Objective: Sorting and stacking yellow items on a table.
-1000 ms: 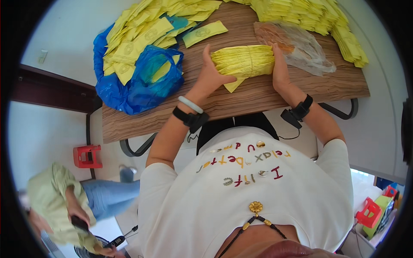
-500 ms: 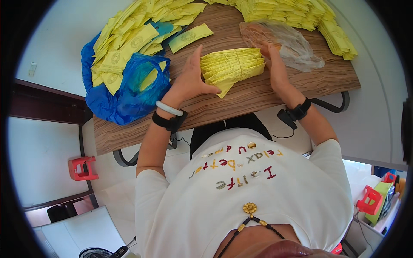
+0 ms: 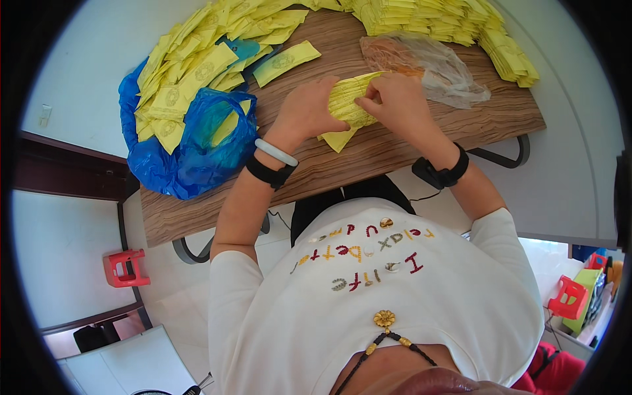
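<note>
A bundle of flat yellow paper packets lies fanned in overlapping rows between my hands, above the near part of the table. My left hand holds its left end, thumb at the near edge and fingers at the far side. Across the right part of the bundle, my right hand has its fingers curled and bent inward on the packets. The thin band seen round the bundle earlier is hidden behind that hand. One packet's end sticks out at the near side. A single yellow packet lies beyond my left hand.
A blue plastic bag with a heap of yellow packets sits at the left. Stacked packets line the far right edge of the wooden table. A clear bag of tan rubber bands lies beyond my right hand.
My right hand has moved left from the bundle's right end to over it, its fingers now curled in. The left hand has shifted slightly right, and the bundle is tilted more.
</note>
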{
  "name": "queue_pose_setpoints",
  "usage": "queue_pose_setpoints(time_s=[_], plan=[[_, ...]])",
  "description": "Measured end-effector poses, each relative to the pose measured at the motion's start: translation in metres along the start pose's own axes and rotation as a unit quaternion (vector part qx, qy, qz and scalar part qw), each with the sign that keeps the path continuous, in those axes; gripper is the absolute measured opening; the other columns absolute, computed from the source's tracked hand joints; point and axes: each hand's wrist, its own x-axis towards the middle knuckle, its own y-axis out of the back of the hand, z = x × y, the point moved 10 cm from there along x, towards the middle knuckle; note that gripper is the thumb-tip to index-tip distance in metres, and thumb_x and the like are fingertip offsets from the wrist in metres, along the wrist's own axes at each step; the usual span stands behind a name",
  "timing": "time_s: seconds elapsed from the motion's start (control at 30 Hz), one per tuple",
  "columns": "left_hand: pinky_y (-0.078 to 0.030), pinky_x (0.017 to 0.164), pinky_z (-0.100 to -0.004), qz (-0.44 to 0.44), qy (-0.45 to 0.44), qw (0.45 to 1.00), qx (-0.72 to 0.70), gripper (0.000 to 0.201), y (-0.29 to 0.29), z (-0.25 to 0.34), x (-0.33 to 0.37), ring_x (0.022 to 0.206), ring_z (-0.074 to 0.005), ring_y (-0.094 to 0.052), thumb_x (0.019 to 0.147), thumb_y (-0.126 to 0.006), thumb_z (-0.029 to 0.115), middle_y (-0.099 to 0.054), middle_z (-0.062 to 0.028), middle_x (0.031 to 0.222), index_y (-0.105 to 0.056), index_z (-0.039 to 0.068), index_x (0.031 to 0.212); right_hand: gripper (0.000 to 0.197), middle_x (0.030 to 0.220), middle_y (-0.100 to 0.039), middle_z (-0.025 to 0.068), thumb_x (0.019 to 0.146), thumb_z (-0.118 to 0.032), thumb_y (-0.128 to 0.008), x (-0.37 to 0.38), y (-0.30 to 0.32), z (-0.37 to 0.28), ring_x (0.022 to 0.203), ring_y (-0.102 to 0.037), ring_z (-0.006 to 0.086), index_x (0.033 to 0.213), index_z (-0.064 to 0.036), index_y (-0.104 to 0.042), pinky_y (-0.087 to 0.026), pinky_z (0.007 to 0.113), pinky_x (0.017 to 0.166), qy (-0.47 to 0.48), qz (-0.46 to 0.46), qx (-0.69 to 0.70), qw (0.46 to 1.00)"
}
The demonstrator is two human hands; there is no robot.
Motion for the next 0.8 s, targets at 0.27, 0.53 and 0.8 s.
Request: queue_pose_setpoints(time_s=[0.27, 0.53, 0.8], plan=[[-0.053, 0.082, -0.0435, -0.045, 0.067, 0.996, -0.042, 0.075, 0.000, 0.010, 0.003, 0.099, -0.0340, -0.065, 0.060, -0.085, 0.036, -0.068, -0.0176, 0.108, -0.059, 0.006, 0.123, 0.019, 0.072, -0.065, 0.0101, 0.078, -0.020, -0.074, 0.005, -0.020, -0.003, 0.065, -0.063, 0.0251, 0.076, -0.0019, -0.068, -0.049, 0.036, 0.064, -0.017, -0.025, 0.066, 0.997], [-0.054, 0.082, -0.0447, -0.008, 0.051, 0.999, -0.016, 0.077, -0.004, 0.008, 0.002, 0.098, -0.0367, -0.065, 0.059, -0.086, 0.035, -0.067, -0.0193, 0.108, -0.057, 0.005, 0.124, 0.016, 0.080, -0.067, 0.0110, 0.081, -0.016, -0.072, -0.002, 0.008, 0.009, 0.070, -0.064, 0.0203, 0.081, -0.0009, -0.067, -0.050, 0.031, 0.067, -0.002, -0.004, 0.094, 0.996], [-0.054, 0.078, -0.0444, 0.147, 0.047, 0.987, 0.033, 0.086, 0.032, 0.003, -0.044, 0.095, -0.0350, -0.065, 0.064, -0.086, 0.039, -0.061, -0.0192, 0.119, -0.048, 0.002, 0.132, 0.020, 0.096, -0.065, 0.0003, 0.094, -0.020, -0.067, -0.037, 0.005, 0.109, 0.088, -0.061, 0.0103, 0.105, -0.0046, -0.062, -0.051, 0.026, 0.073, -0.161, 0.121, 0.354, 0.913]])
